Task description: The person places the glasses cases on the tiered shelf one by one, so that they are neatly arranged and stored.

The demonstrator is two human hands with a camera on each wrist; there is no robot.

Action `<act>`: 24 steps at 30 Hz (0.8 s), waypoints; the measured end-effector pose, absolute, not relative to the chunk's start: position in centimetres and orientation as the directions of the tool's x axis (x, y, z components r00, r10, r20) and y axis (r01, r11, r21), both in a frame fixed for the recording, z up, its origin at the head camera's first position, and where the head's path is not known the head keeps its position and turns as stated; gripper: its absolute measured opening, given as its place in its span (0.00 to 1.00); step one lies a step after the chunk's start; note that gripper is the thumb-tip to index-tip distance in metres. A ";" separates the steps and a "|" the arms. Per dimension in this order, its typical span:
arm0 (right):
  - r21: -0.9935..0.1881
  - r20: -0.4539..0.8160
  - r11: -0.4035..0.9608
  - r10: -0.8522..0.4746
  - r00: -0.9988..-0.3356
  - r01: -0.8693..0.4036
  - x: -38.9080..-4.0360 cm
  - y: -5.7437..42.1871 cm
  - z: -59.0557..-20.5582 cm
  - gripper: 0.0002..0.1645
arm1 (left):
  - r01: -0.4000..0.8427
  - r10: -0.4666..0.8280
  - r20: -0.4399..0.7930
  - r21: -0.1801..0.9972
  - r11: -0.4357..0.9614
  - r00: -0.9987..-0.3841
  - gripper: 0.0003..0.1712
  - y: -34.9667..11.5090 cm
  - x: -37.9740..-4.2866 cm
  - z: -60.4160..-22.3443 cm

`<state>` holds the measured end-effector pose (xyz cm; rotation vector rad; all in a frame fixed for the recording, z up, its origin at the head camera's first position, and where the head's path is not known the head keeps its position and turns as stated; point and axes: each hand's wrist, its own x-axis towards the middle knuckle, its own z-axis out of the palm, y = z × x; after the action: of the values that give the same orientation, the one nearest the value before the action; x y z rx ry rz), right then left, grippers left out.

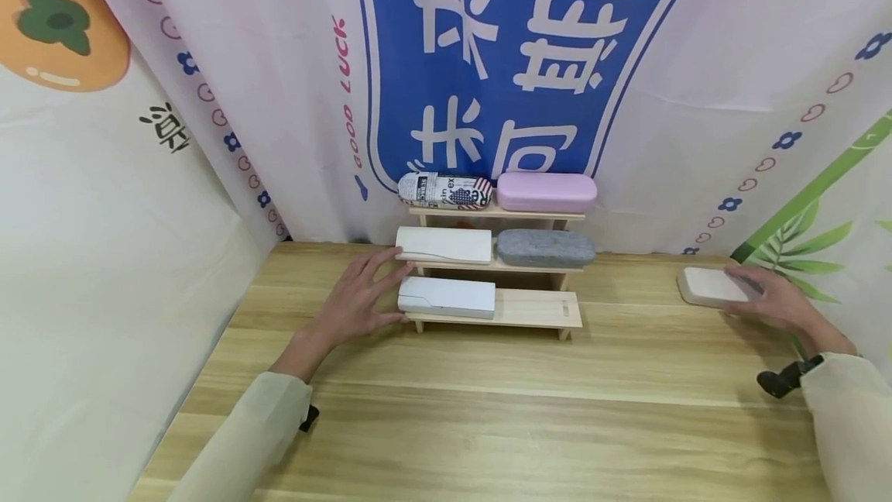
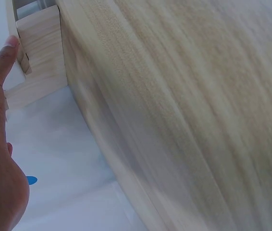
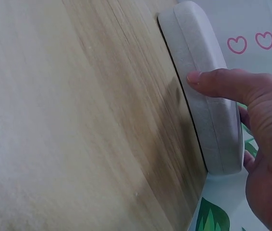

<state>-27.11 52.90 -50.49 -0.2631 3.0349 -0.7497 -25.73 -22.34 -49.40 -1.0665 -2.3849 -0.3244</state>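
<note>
At the table's right side my right hand (image 1: 770, 297) grips an off-white glasses case (image 1: 714, 287), thumb on its near side and other fingers behind it. In the right wrist view, the case (image 3: 201, 86) lies along the tabletop. My left hand (image 1: 358, 297) is spread at the left end of a three-step wooden rack (image 1: 533, 307). Its thumb (image 2: 4, 57) reaches the lowest step, and other fingertips reach the middle step's left end. A white glasses case (image 1: 446, 297) lies on the lowest step; another white case (image 1: 444, 245) sits on the middle step.
A grey felt case (image 1: 546, 247) shares the middle step. On the top step are a newspaper-print case (image 1: 444, 190) and a pink case (image 1: 547, 192). A printed curtain (image 1: 300, 99) hangs behind the wooden table (image 1: 488, 424).
</note>
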 end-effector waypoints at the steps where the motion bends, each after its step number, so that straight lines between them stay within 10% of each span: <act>1: -0.461 0.039 0.872 -0.166 -0.985 -0.165 -27.1 52.9 -50.5 0.51 | 0.748 0.628 0.536 0.012 0.663 -0.565 0.60 -22.4 -25.7 -49.4; 24: -0.481 0.052 0.859 -0.173 -0.984 -0.176 -25.8 51.6 -49.7 0.50 | 0.742 0.624 0.526 0.020 0.670 -0.578 0.60 -22.3 -25.6 -49.2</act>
<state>-25.77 51.65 -49.73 -0.2846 3.0356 -0.7859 -25.63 -22.30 -49.22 -1.0594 -2.4013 -0.3274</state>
